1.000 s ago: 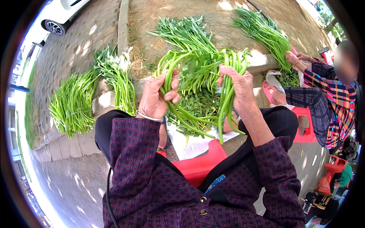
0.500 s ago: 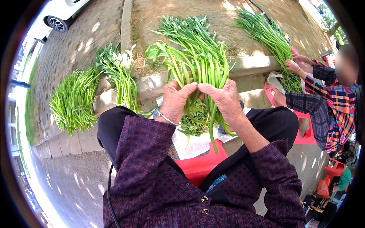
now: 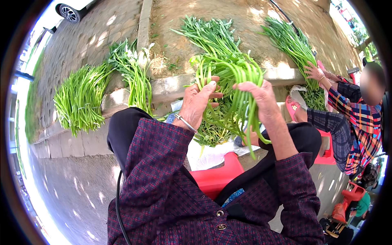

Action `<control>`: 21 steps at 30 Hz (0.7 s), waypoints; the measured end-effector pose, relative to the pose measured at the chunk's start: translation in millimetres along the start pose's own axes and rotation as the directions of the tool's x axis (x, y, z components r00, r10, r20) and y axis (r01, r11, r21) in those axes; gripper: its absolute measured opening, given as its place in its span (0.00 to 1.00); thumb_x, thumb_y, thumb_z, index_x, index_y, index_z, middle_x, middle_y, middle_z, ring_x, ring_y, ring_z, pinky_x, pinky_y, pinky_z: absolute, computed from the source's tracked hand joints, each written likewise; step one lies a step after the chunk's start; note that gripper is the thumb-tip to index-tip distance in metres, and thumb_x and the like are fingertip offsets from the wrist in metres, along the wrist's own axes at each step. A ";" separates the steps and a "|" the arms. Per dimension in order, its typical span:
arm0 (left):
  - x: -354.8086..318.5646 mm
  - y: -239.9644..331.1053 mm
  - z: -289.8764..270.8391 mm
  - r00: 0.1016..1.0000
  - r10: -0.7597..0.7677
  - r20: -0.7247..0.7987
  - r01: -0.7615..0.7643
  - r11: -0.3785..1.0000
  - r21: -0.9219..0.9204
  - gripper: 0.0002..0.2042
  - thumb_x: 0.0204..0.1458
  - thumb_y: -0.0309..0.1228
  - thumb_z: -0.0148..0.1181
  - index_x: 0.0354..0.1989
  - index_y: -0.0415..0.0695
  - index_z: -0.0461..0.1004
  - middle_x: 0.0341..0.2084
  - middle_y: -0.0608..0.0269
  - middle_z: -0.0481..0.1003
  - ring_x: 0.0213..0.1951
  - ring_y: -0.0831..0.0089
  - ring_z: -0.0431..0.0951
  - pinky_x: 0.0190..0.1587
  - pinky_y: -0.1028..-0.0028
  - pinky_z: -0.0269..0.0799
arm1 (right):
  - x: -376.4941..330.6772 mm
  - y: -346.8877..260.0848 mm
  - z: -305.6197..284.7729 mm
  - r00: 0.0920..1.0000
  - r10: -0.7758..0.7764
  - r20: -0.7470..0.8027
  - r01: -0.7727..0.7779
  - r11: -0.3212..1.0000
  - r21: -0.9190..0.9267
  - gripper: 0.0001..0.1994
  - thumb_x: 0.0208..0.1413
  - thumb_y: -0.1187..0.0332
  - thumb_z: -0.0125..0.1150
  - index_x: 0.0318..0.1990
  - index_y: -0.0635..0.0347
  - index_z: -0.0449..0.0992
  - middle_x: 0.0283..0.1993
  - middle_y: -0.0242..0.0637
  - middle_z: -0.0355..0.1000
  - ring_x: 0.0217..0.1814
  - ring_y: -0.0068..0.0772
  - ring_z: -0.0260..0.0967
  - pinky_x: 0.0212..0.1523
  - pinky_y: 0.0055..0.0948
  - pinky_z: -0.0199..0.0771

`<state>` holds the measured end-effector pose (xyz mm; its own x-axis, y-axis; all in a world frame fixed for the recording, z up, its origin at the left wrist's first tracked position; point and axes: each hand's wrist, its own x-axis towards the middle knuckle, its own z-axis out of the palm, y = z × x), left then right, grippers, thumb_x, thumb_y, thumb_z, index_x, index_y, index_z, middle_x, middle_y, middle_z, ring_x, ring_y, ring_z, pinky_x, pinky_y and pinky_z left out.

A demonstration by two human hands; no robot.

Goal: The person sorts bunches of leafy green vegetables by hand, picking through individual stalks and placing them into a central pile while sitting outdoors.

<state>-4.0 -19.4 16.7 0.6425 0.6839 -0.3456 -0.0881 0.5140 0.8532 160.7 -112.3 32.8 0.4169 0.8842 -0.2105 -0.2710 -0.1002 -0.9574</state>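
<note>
A bunch of long-stemmed water spinach [image 3: 241, 75] hangs over my lap, its stems drooping toward me. My right hand [image 3: 263, 98] is closed on the stems at their right side. At the left of the bunch, my left hand [image 3: 199, 100] has its fingers apart, close to some bent stems and leaves; whether they touch is hard to see. Below both hands, loose trimmed greens [image 3: 212, 132] lie on a white plastic sheet [image 3: 202, 159]. Beyond the bunch, more water spinach [image 3: 208, 34] rests across the kerb, partly hidden by what I hold.
A tied bundle of greens [image 3: 79, 102] and a looser bunch [image 3: 136, 81] lie along the kerb [image 3: 169, 86] at left. On the right a seated person handles another pile [image 3: 290, 43]. A red stool [image 3: 212, 179] shows between my legs. A white car [image 3: 73, 8] stands far left.
My hands have moved apart; the left one has let go of the stems and spread its fingers. The bunch has shifted right with my right hand. The other person's hand has opened.
</note>
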 end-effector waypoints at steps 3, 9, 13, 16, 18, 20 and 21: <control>1.8 3.3 -10.1 0.997 0.045 -0.062 -0.045 0.999 -0.005 0.11 0.55 0.32 0.53 0.43 0.42 0.72 0.23 0.65 0.72 0.15 0.80 0.70 0.23 0.78 0.71 | 0.7 -12.5 -8.0 0.996 0.052 -0.073 -0.044 0.993 0.105 0.08 0.45 0.73 0.59 0.34 0.66 0.74 0.28 0.38 0.74 0.25 0.26 0.73 0.28 0.23 0.76; 2.1 9.8 -11.6 0.974 0.051 -0.222 -0.064 0.996 -0.055 0.05 0.51 0.28 0.58 0.30 0.39 0.73 0.09 0.77 0.60 0.08 0.86 0.55 0.16 0.79 0.64 | 0.2 -21.5 -23.8 0.994 0.108 -0.011 -0.102 0.964 0.244 0.12 0.46 0.72 0.58 0.38 0.68 0.72 0.29 0.38 0.73 0.26 0.27 0.72 0.28 0.22 0.75; 0.8 6.8 -11.5 0.986 -0.023 -0.166 0.000 0.990 -0.140 0.08 0.52 0.31 0.57 0.28 0.38 0.73 0.07 0.78 0.59 0.07 0.86 0.54 0.16 0.79 0.63 | -3.4 -25.5 -21.2 0.990 0.116 0.085 -0.137 0.942 0.306 0.16 0.50 0.71 0.55 0.45 0.69 0.67 0.31 0.36 0.70 0.27 0.25 0.69 0.27 0.19 0.72; 4.2 -2.8 -9.8 0.996 -0.037 -0.086 0.022 0.985 -0.170 0.06 0.52 0.29 0.57 0.33 0.38 0.74 0.10 0.75 0.62 0.08 0.85 0.55 0.17 0.78 0.65 | -6.4 -25.6 -20.9 0.987 0.106 0.123 -0.143 0.925 0.352 0.17 0.50 0.70 0.55 0.46 0.69 0.67 0.31 0.36 0.69 0.27 0.25 0.69 0.27 0.20 0.71; 4.8 -8.4 -2.9 0.998 -0.001 -0.066 -0.011 0.983 -0.183 0.06 0.51 0.27 0.57 0.35 0.39 0.75 0.13 0.73 0.63 0.09 0.85 0.56 0.17 0.78 0.66 | -8.7 -25.3 -20.4 0.985 0.098 0.143 -0.144 0.924 0.356 0.17 0.50 0.69 0.54 0.47 0.69 0.67 0.32 0.36 0.69 0.28 0.25 0.69 0.28 0.20 0.71; 5.4 -8.4 -0.7 0.999 0.023 -0.026 -0.028 0.980 -0.195 0.08 0.50 0.25 0.58 0.38 0.40 0.75 0.17 0.70 0.66 0.10 0.85 0.58 0.17 0.78 0.66 | -10.1 -25.2 -18.0 0.979 0.104 0.174 -0.162 0.917 0.364 0.17 0.51 0.68 0.54 0.47 0.69 0.67 0.32 0.36 0.69 0.28 0.26 0.68 0.28 0.21 0.70; 5.0 -8.2 1.6 0.999 0.050 -0.016 -0.052 0.978 -0.201 0.08 0.50 0.25 0.58 0.38 0.39 0.75 0.17 0.70 0.66 0.11 0.85 0.58 0.17 0.79 0.66 | -10.8 -25.2 -16.2 0.977 0.108 0.186 -0.171 0.913 0.371 0.17 0.51 0.68 0.54 0.47 0.69 0.67 0.32 0.36 0.69 0.28 0.26 0.68 0.28 0.21 0.70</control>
<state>1.2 -21.1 8.5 0.6248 0.7170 -0.3091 -0.2728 0.5713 0.7741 177.1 -126.7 56.0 0.2168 0.9376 -0.2720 -0.6407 -0.0736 -0.7643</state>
